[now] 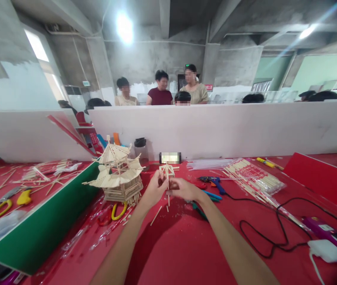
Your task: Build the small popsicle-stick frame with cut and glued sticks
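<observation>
Both hands meet in the middle, around a small frame of thin wooden sticks (pixel 167 170) raised above the red table. My left hand (pixel 158 185) has its fingers closed on the frame's left side. From the right, my right hand (pixel 183 188) pinches it lower down, where a stick points downward. The exact fingertip contact is too small to make out. Left of my hands stands a larger pagoda model (pixel 122 180) built of the same sticks, with tiered roofs. A loose stick (pixel 155 216) lies on the table just below my hands.
A blue glue gun (pixel 212 181) lies to the right, its black cord looping across the table. Bundled sticks (pixel 254 176) lie beyond it. A green board (pixel 49 217) and yellow-handled scissors (pixel 118 211) are on the left. A white partition (pixel 216 128) closes the back; people stand behind it.
</observation>
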`<action>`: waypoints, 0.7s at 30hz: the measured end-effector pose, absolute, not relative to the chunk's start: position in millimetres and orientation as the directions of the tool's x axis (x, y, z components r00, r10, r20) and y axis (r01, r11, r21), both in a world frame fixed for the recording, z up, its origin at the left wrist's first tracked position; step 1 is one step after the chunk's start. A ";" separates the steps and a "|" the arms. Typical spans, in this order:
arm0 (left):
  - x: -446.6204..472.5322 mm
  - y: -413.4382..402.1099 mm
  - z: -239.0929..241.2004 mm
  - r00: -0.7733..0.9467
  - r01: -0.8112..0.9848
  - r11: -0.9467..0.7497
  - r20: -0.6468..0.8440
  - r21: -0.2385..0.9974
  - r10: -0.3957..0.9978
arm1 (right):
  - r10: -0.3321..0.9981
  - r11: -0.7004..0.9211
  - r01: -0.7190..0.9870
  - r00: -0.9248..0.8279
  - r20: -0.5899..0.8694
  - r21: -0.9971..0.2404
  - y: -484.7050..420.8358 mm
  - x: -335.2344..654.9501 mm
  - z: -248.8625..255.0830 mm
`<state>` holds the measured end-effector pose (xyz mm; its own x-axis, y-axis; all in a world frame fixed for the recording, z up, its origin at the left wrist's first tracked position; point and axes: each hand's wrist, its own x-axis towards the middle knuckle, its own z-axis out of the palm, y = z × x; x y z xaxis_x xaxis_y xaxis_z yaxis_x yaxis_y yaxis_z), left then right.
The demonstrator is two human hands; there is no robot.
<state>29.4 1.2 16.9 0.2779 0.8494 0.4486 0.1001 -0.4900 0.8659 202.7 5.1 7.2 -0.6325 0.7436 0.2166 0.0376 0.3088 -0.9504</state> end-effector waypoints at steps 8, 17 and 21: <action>27.5 9.1 6.1 0.044 0.172 -0.510 0.510 0.843 0.859 | 0.872 0.436 0.210 -0.337 0.354 -0.875 8.7 209.4 9.1; 21.9 23.8 -18.0 0.013 0.438 -0.551 0.608 0.710 0.794 | 0.901 0.427 0.310 -0.062 0.430 -0.849 27.8 212.8 -8.2; 21.2 26.7 -21.6 0.043 0.461 -0.559 0.612 0.689 0.789 | 0.922 0.385 0.228 -0.050 0.385 -0.894 30.3 209.5 -12.5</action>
<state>21.2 26.7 -21.6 0.0426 0.7894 0.6124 0.4610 -0.5593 0.6890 209.5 30.3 -12.5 -0.0496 0.9217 0.3847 0.2276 0.3854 -0.8942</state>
